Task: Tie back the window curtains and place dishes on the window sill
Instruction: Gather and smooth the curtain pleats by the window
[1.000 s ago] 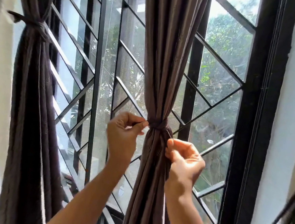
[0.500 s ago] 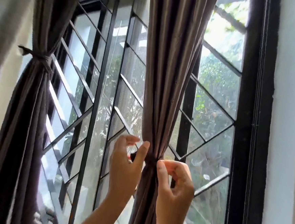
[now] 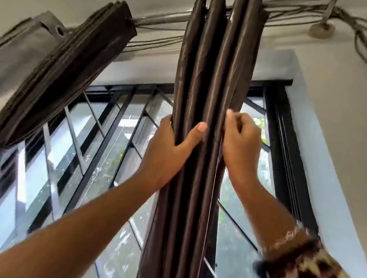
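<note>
While the left hand [image 3: 171,146] grips the dark brown pleated fabric curtain [image 3: 207,75], the right hand [image 3: 241,143] pinches its right-side fold.

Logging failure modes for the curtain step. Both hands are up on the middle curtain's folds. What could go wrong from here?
1. The left hand and right hand both grip the curtain high up; a hard downward tug might strain the rod.
2. Loose cables run along that rod, so sliding the curtain's top could snag them.
</note>
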A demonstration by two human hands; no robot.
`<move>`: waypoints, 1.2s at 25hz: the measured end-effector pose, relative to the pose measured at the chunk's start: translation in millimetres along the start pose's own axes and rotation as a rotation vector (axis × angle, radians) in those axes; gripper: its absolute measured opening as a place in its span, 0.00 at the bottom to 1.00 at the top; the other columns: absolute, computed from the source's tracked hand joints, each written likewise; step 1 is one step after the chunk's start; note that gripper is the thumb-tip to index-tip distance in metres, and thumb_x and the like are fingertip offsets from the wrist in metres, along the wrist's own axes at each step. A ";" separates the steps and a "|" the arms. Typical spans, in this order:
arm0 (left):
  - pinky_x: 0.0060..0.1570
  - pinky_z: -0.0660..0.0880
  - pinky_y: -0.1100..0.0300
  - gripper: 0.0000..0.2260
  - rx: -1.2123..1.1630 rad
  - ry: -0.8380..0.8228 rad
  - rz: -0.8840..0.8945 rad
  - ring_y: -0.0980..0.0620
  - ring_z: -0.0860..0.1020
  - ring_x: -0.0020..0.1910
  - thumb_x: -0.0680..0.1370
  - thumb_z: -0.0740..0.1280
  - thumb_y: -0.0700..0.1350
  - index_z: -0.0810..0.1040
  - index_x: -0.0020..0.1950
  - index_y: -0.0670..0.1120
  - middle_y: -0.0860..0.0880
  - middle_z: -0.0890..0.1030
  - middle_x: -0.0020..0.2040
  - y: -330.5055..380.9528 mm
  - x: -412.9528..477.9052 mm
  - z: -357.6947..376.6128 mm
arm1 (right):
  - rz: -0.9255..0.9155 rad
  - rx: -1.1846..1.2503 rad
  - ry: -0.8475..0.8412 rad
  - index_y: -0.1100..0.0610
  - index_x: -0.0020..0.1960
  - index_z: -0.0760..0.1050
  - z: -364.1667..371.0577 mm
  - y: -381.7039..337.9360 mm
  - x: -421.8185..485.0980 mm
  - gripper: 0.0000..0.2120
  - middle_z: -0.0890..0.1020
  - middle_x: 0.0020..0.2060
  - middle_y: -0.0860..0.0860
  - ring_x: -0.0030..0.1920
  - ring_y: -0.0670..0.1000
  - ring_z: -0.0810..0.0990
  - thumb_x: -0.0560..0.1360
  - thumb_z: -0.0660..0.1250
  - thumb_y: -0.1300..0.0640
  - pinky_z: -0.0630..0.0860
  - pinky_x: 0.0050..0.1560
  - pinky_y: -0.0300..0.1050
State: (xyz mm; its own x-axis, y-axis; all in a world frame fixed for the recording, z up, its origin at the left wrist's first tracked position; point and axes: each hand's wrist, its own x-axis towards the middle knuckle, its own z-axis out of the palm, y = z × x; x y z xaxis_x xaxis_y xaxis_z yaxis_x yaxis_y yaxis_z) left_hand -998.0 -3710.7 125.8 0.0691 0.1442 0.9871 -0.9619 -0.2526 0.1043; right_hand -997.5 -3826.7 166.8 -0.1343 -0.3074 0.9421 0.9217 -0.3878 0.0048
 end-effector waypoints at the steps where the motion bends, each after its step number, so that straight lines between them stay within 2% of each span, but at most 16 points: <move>1: 0.55 0.75 0.56 0.28 -0.026 -0.029 0.010 0.58 0.78 0.52 0.65 0.65 0.68 0.69 0.57 0.53 0.57 0.79 0.52 6.8 14.8 0.1 | -0.010 -0.016 -0.012 0.56 0.40 0.70 6.3 -5.9 28.9 0.12 0.72 0.30 0.44 0.34 0.46 0.72 0.78 0.59 0.50 0.64 0.39 0.40; 3: 0.54 0.76 0.58 0.28 -0.074 -0.091 0.033 0.60 0.79 0.50 0.63 0.68 0.68 0.70 0.56 0.54 0.57 0.80 0.51 15.5 33.4 1.5 | -0.030 -0.086 -0.064 0.57 0.41 0.70 19.4 -20.9 86.0 0.17 0.73 0.34 0.47 0.42 0.50 0.73 0.78 0.57 0.44 0.66 0.43 0.40; 4: 0.52 0.76 0.62 0.27 -0.092 -0.120 0.049 0.64 0.79 0.48 0.61 0.70 0.66 0.69 0.55 0.56 0.59 0.79 0.50 17.7 37.8 3.8 | -0.030 -0.130 -0.114 0.58 0.46 0.72 25.8 -29.4 111.6 0.20 0.77 0.40 0.50 0.47 0.52 0.74 0.77 0.57 0.41 0.68 0.48 0.41; 6: 0.48 0.75 0.70 0.29 -0.084 -0.168 0.078 0.70 0.77 0.47 0.60 0.72 0.60 0.67 0.57 0.55 0.61 0.78 0.50 16.9 42.9 12.7 | -0.004 -0.201 -0.233 0.60 0.64 0.69 35.1 -46.4 146.0 0.30 0.77 0.58 0.54 0.60 0.53 0.74 0.74 0.60 0.37 0.70 0.61 0.45; 7: 0.51 0.75 0.69 0.31 -0.072 -0.188 0.082 0.67 0.77 0.50 0.62 0.75 0.55 0.66 0.60 0.52 0.58 0.78 0.53 14.0 44.3 18.0 | -0.025 -0.223 -0.292 0.59 0.71 0.61 39.9 -52.0 156.5 0.36 0.72 0.65 0.55 0.65 0.54 0.71 0.72 0.63 0.38 0.66 0.66 0.46; 8: 0.56 0.74 0.62 0.31 -0.062 -0.206 0.082 0.59 0.77 0.55 0.65 0.76 0.48 0.64 0.63 0.50 0.52 0.77 0.56 11.3 45.6 24.1 | -0.080 -0.247 -0.349 0.58 0.74 0.53 46.7 -56.7 163.6 0.41 0.67 0.70 0.56 0.69 0.55 0.66 0.71 0.66 0.40 0.62 0.70 0.45; 10: 0.60 0.72 0.47 0.30 -0.036 -0.240 0.065 0.41 0.74 0.59 0.69 0.69 0.35 0.61 0.67 0.46 0.40 0.74 0.60 11.7 44.9 35.3 | -0.193 -0.374 -0.480 0.56 0.76 0.42 62.6 -62.9 168.9 0.47 0.57 0.74 0.55 0.73 0.54 0.58 0.70 0.71 0.48 0.56 0.70 0.42; 12: 0.57 0.71 0.45 0.28 -0.008 -0.232 0.073 0.35 0.72 0.59 0.69 0.61 0.32 0.59 0.68 0.46 0.36 0.73 0.61 10.7 44.8 44.4 | -0.283 -0.732 -0.598 0.55 0.76 0.49 81.3 -61.8 168.5 0.40 0.62 0.73 0.54 0.71 0.56 0.62 0.72 0.70 0.57 0.60 0.68 0.44; 14: 0.57 0.71 0.49 0.24 -0.020 -0.217 0.111 0.40 0.73 0.60 0.72 0.60 0.33 0.62 0.66 0.46 0.41 0.74 0.60 7.4 44.2 50.9 | -0.384 -1.062 -0.586 0.58 0.72 0.61 94.9 -47.4 167.6 0.27 0.69 0.68 0.56 0.67 0.59 0.68 0.74 0.62 0.65 0.67 0.65 0.48; 15: 0.58 0.70 0.51 0.22 -0.037 -0.213 0.126 0.43 0.73 0.60 0.73 0.61 0.35 0.63 0.66 0.46 0.44 0.74 0.60 6.1 43.4 52.8 | -0.383 -1.132 -0.553 0.60 0.70 0.65 99.1 -37.6 168.4 0.22 0.70 0.67 0.58 0.66 0.60 0.69 0.76 0.58 0.65 0.68 0.62 0.48; 18: 0.57 0.68 0.57 0.25 -0.082 -0.227 0.163 0.48 0.72 0.60 0.73 0.61 0.35 0.61 0.69 0.48 0.47 0.74 0.61 7.1 42.3 61.9 | -0.254 -1.168 -0.371 0.63 0.66 0.68 91.7 -13.0 178.8 0.18 0.68 0.67 0.62 0.66 0.62 0.69 0.77 0.56 0.61 0.67 0.61 0.49; 20: 0.61 0.68 0.56 0.29 -0.087 -0.232 0.189 0.48 0.71 0.63 0.73 0.61 0.35 0.58 0.72 0.49 0.47 0.73 0.64 11.6 43.6 73.6 | -0.246 -1.174 -0.256 0.64 0.65 0.69 74.3 -5.7 188.6 0.18 0.69 0.66 0.62 0.65 0.63 0.70 0.77 0.57 0.60 0.68 0.60 0.50; 22: 0.61 0.68 0.55 0.27 -0.108 -0.229 0.207 0.46 0.71 0.62 0.73 0.62 0.36 0.59 0.70 0.47 0.46 0.73 0.64 17.3 47.4 89.0 | -0.316 -1.186 -0.243 0.64 0.60 0.73 53.7 -0.4 200.9 0.15 0.74 0.61 0.63 0.61 0.63 0.73 0.76 0.57 0.61 0.69 0.50 0.49; 24: 0.58 0.68 0.55 0.24 -0.138 -0.241 0.199 0.45 0.72 0.60 0.73 0.63 0.37 0.61 0.68 0.46 0.44 0.74 0.62 24.5 50.9 108.5 | -0.339 -1.270 -0.235 0.64 0.59 0.74 29.1 4.8 216.0 0.14 0.76 0.58 0.63 0.59 0.64 0.74 0.76 0.57 0.62 0.68 0.47 0.50; 27: 0.61 0.67 0.53 0.29 -0.146 -0.302 0.191 0.42 0.70 0.63 0.73 0.62 0.35 0.56 0.71 0.43 0.41 0.71 0.65 38.5 51.9 139.8 | -0.191 -1.377 -0.172 0.65 0.62 0.72 -6.8 10.8 238.5 0.17 0.73 0.63 0.62 0.63 0.63 0.72 0.76 0.56 0.62 0.71 0.57 0.52; 30: 0.62 0.67 0.52 0.33 -0.144 -0.375 0.170 0.41 0.68 0.65 0.72 0.60 0.34 0.51 0.74 0.45 0.40 0.68 0.68 54.0 46.8 164.3 | -0.109 -1.380 -0.110 0.65 0.64 0.70 -38.9 10.5 246.6 0.18 0.70 0.66 0.62 0.64 0.63 0.71 0.76 0.56 0.63 0.69 0.61 0.53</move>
State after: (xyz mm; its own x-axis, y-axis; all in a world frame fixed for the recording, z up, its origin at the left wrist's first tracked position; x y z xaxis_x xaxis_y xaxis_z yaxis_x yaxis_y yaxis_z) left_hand -1003.3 -3874.8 197.6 -0.0280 -0.2524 0.9672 -0.9931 -0.1031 -0.0557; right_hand -1035.1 -3940.4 386.1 -0.0930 -0.1762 0.9800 -0.2012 -0.9606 -0.1918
